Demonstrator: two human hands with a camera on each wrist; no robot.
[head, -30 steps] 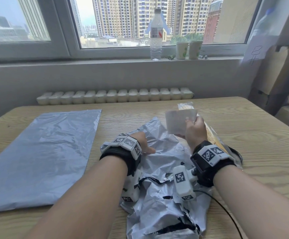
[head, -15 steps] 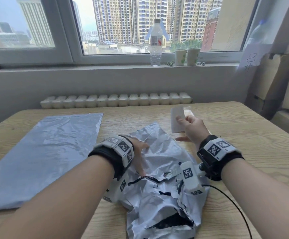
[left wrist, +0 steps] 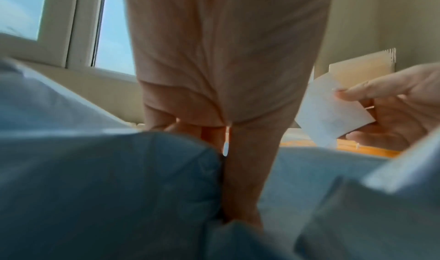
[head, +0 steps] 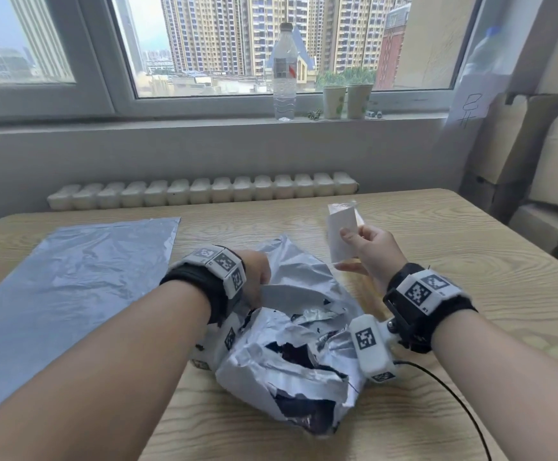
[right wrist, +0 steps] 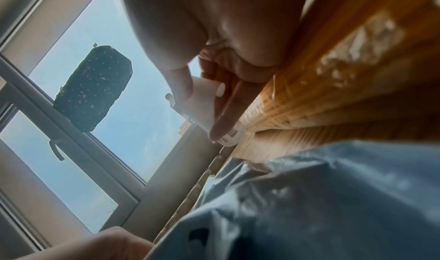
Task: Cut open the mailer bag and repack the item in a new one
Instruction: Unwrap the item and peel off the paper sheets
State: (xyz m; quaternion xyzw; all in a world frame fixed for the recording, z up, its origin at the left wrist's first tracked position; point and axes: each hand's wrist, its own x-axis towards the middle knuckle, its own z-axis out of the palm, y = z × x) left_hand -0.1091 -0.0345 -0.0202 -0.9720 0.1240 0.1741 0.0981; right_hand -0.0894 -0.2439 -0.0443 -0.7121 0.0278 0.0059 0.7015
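Note:
A torn, crumpled silver mailer bag (head: pixel 287 354) lies on the wooden table (head: pixel 470 261) in front of me. My left hand (head: pixel 257 281) sits on its upper part, fingers curled into a fold of the bag (left wrist: pixel 107 179); the fingertips are hidden. My right hand (head: pixel 351 237) is raised just right of the bag and pinches a white paper slip (head: pixel 339 234) between thumb and fingers (right wrist: pixel 223 117). A yellowish item in clear wrap (right wrist: pixel 333 75) lies on the table under that hand. A flat new grey mailer (head: pixel 71 284) lies at the left.
A water bottle (head: pixel 284 71) and two paper cups (head: pixel 346 101) stand on the window sill. A white radiator (head: pixel 201 193) runs behind the table's far edge. Cardboard boxes (head: pixel 537 161) stand at the right. A black cable (head: pixel 454 394) trails from my right wrist.
My right hand has lifted the white slip and turned it more upright. My left hand slid back over the torn mailer and took hold of a fold.

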